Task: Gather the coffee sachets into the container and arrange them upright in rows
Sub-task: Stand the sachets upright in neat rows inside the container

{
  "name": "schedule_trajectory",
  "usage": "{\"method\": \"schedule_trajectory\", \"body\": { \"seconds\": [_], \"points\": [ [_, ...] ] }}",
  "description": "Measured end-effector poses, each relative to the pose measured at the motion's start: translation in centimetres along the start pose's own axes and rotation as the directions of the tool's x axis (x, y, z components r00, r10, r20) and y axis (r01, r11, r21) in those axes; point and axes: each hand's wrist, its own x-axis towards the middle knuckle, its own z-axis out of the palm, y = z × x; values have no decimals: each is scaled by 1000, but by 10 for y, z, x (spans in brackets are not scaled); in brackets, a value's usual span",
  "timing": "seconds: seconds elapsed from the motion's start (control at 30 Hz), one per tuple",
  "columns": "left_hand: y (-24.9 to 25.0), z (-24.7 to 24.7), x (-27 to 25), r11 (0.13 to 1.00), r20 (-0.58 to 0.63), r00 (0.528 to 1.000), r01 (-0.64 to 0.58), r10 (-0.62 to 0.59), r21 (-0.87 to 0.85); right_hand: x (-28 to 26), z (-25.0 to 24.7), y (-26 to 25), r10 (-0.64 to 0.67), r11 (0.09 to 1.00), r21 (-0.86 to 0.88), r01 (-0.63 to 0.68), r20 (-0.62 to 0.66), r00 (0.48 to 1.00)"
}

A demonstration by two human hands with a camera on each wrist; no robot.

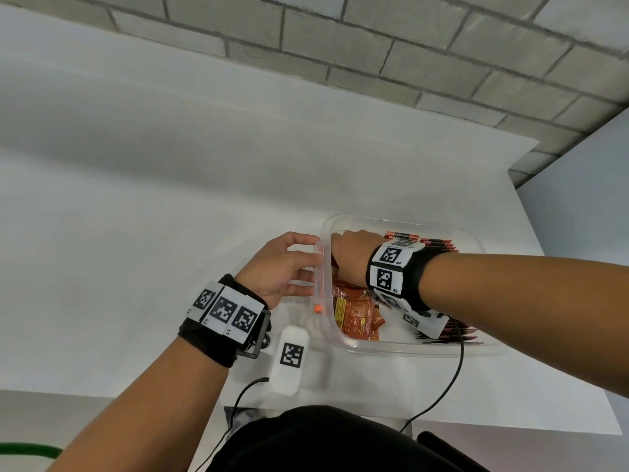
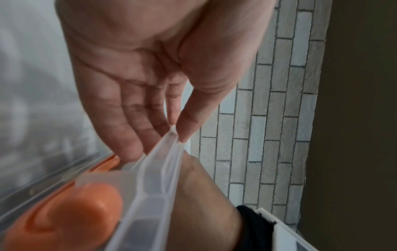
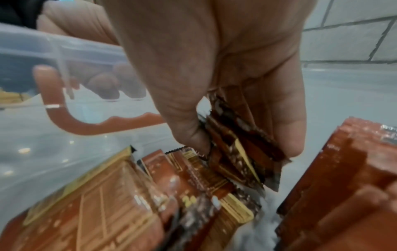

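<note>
A person stood over a white table [image 1: 170,233] with both hands at a clear plastic container [image 1: 408,350] that sat toward four o'clock of the head view. The left hand [image 1: 279,267] rested at the container's nine o'clock wall, its fingers straight and close together against the outside and the thumb tip touching the top of the translucent rim [image 2: 169,146], beside an orange latch clip [image 2: 71,215]. The right hand [image 1: 350,257] reached down inside the container, thumb and fingers pinching a small bundle of red-and-gold coffee sachets [image 3: 238,152] that hung upright from the fingertips. Beneath it, at six o'clock, loose sachets [image 1: 357,315] lay flat and jumbled on the container floor. Toward three o'clock, a row of sachets [image 1: 429,240] stood on edge along the far wall, and another row [image 1: 459,330] stood near the front wall. Both wrists wore black bands with black-and-white square markers. A white block with a marker [image 1: 289,359] lay on the table at seven o'clock of the container.
</note>
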Motion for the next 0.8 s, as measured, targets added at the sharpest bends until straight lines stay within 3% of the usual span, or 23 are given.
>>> {"method": "schedule_trajectory", "body": {
  "seconds": [0.17, 0.5, 0.8],
  "points": [
    [1, 0, 2, 1000, 9, 1000, 6, -6, 1, -8, 2, 4, -52, 999, -3, 52, -55, 997],
    [1, -2, 4, 1000, 17, 1000, 15, -15, 6, -28, -12, 11, -157, 983, -100, 152, -47, 986],
    [-2, -4, 6, 1000, 15, 1000, 7, -7, 3, -15, 1, 12, -93, 996, -18, 92, -65, 993]
  ]
}}
